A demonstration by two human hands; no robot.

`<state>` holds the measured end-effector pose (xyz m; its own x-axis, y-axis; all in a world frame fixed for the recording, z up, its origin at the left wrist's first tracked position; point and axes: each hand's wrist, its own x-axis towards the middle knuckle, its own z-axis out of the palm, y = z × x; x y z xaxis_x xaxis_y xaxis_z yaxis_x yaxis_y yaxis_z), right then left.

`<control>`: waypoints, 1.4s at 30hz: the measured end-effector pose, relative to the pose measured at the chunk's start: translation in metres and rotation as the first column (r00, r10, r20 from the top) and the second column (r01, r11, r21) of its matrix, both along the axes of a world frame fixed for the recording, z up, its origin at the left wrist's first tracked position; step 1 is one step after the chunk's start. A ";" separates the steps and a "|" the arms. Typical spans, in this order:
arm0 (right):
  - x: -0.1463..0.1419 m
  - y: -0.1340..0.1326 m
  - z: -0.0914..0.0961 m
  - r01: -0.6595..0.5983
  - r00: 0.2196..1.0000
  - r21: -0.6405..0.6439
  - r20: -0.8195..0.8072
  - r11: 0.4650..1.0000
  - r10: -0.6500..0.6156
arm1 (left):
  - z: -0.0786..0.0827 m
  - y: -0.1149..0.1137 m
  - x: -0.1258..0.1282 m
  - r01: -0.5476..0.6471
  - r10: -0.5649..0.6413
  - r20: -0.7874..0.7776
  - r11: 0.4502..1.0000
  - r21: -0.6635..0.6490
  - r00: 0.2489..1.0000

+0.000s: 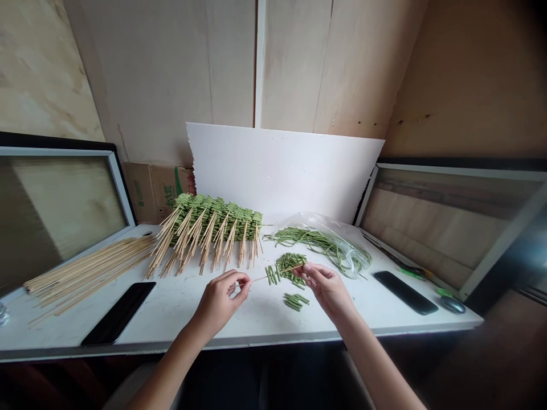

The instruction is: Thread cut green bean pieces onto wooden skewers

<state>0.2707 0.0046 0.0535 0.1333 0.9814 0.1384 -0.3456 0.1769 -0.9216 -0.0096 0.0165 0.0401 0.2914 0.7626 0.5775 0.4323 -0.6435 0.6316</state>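
A thin wooden skewer [258, 279] stretches between my two hands, with several short green bean pieces [272, 275] threaded crosswise near its middle. My left hand [224, 296] pinches the skewer's left end between thumb and fingers. At the opposite end, my right hand [325, 285] grips the skewer with its fingertips. Behind the skewer lies a heap of cut bean pieces [294, 262], partly covered by my right fingers. A smaller bundle of cut pieces [296, 301] rests on the white table [256, 324] just below the skewer.
Stacked bean skewers [217, 219] stand at the back left, handles toward me. Bare skewers [94, 267] lie further left, beside a black phone-like slab [118, 314]. Long beans [307, 238] spill from a clear plastic bag [354, 253]. A dark phone [405, 292] and a mouse [452, 304] lie right.
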 end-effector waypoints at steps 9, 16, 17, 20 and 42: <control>-0.001 -0.005 0.005 0.064 0.996 0.013 0.061 0.998 -0.065 | 0.002 -0.001 0.001 -0.004 0.004 0.018 1.000 0.012 1.000; -0.015 -0.003 -0.008 0.252 0.966 0.070 0.048 0.965 -0.256 | -0.001 -0.003 0.004 0.003 -0.004 0.019 0.999 0.041 1.000; -0.018 -0.003 -0.011 0.275 0.960 0.077 0.034 0.958 -0.278 | -0.002 -0.003 0.006 0.004 -0.005 0.021 0.999 0.048 1.000; -0.024 -0.003 -0.018 0.331 0.943 0.088 0.012 0.940 -0.333 | -0.003 -0.005 0.010 0.006 -0.008 0.034 0.998 0.070 0.999; -0.062 -0.020 -0.033 0.354 0.928 0.068 0.103 0.933 -0.359 | -0.011 -0.013 0.026 0.015 -0.021 0.070 0.995 0.096 0.997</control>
